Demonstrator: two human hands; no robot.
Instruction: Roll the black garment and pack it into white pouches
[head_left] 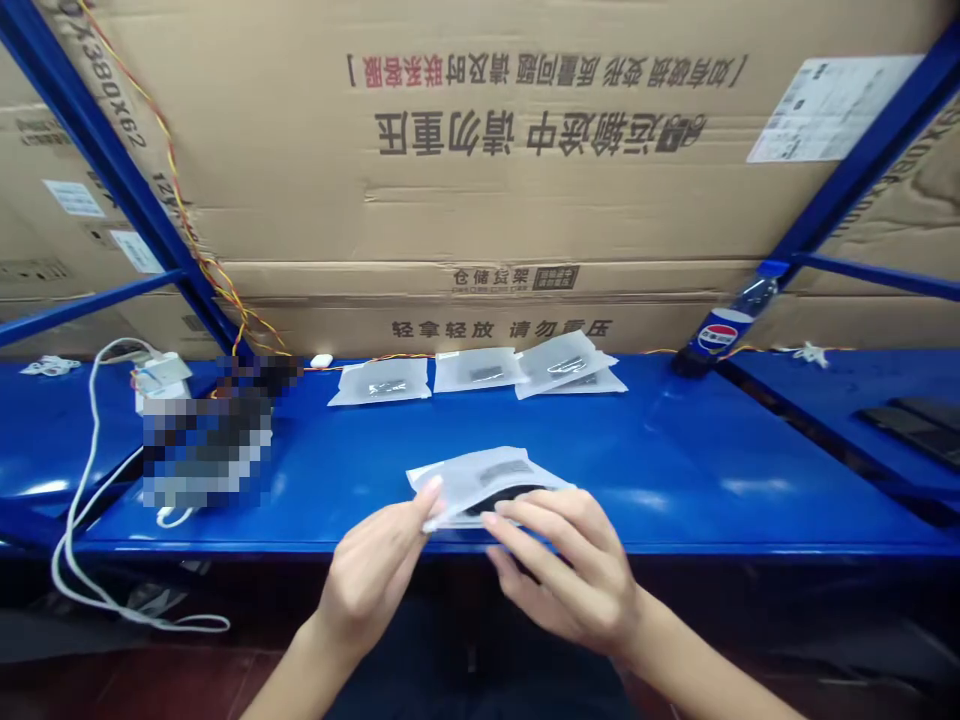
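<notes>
A frosted white plastic bag (457,480) is held over the front edge of the blue shelf, its near side gaping. Something black (499,498) shows in the opening; its kind is mostly hidden. My left hand (379,560) pinches the bag's left corner between thumb and fingers. At the mouth, my right hand (574,570) has its fingers bent against the bag's near edge and the black thing. Farther back lie several similar bags with dark contents: one on the left (382,382), one in the middle (476,370), and overlapping ones on the right (566,362).
A Pepsi bottle (724,325) leans at the shelf's back right. White cable (67,540) loops off the left side near a white box (161,378) and a blurred-out patch. Large cartons (480,220) stand behind blue posts (112,150). A dark flat object (919,435) lies far right.
</notes>
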